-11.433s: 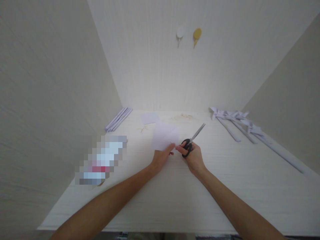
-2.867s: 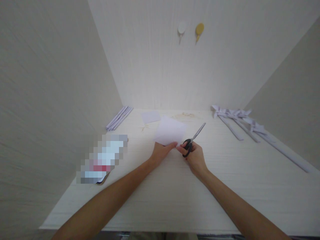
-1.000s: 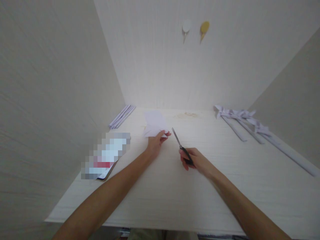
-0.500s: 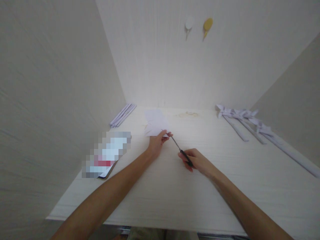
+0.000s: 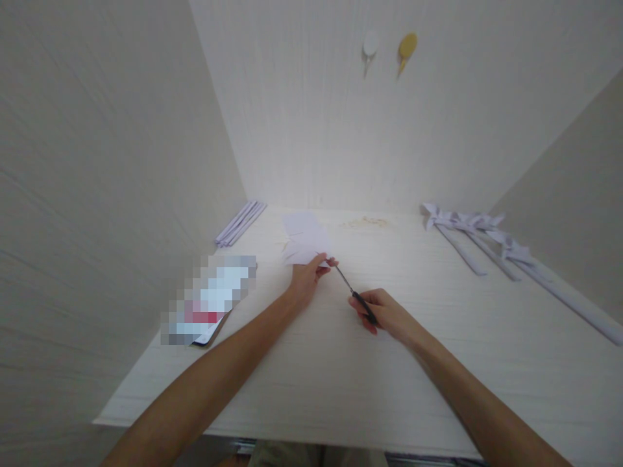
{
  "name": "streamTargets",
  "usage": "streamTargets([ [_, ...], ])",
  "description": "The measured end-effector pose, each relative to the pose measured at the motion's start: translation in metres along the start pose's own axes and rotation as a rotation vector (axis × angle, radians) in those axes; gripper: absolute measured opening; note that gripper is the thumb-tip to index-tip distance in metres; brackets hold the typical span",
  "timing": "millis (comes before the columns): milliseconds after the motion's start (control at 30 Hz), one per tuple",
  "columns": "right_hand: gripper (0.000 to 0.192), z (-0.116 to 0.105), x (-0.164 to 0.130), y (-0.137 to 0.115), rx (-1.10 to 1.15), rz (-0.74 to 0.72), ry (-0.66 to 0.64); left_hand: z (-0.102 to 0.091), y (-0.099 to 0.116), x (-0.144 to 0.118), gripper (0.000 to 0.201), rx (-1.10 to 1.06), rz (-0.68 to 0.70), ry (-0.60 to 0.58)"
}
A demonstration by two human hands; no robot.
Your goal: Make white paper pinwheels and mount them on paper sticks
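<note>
My left hand (image 5: pixel 307 277) pinches the near right corner of a white sheet of paper (image 5: pixel 306 233), which has several slits along its left side. In my right hand (image 5: pixel 377 310) is a black-handled tool with a thin metal shaft (image 5: pixel 344 278). The shaft points up and left, and its tip is at the fingers of my left hand by the paper's corner. Whether the tip is a blade or a point cannot be made out. My right fingers are wrapped round the black handle (image 5: pixel 365 307).
Several folded paper strips (image 5: pixel 241 224) lie at the back left. Below them rests a phone (image 5: pixel 214 301) with a blurred screen. Paper rolls with folded, petal-like ends (image 5: pixel 479 224) lie on the right. A white hook (image 5: pixel 370 44) and a yellow hook (image 5: pixel 407 45) are on the back wall.
The whole view has shifted very slightly. The paper's far part looks a little bent at a slit; both hands keep their grips and hardly move.
</note>
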State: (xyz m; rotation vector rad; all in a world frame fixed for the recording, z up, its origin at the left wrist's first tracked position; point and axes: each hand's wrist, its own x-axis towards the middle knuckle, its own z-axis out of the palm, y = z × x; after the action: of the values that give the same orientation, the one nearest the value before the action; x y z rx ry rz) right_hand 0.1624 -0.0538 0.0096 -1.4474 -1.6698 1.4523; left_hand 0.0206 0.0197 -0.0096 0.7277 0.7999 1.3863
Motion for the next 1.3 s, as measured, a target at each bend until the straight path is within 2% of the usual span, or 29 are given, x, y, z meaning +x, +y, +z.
streamTargets([
  [1300, 0.044, -0.0013, 0.0006, 0.0021, -0.022, -0.007, -0.005, 0.0002, 0.0001, -0.0007, 0.010, 0.038, 0.026, -0.004],
])
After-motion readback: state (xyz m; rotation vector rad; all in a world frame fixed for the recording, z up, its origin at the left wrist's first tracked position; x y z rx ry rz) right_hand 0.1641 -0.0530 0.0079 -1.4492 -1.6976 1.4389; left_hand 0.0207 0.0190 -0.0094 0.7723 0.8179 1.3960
